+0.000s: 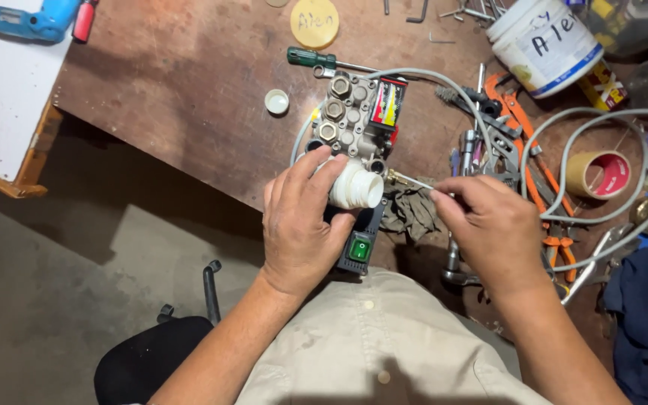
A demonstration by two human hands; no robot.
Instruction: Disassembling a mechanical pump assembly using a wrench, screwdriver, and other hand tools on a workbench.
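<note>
Sitting at the near edge of the brown counter (189, 82), a metal pump block (348, 124) with brass nuts is being kept from sliding by the left hand (300, 225), which is wrapping its fingers around the white threaded cap (355, 186) on the block's near end. The right hand (493, 229) is pinching a thin metal pin (408, 180) tight and pointing its tip at the block, right beside the cap. Farther out, a grey cable (564, 150), orange pliers (523, 124), a roll of tape (600, 174) and a white tub (545, 43) are lying within easy reach.
</note>
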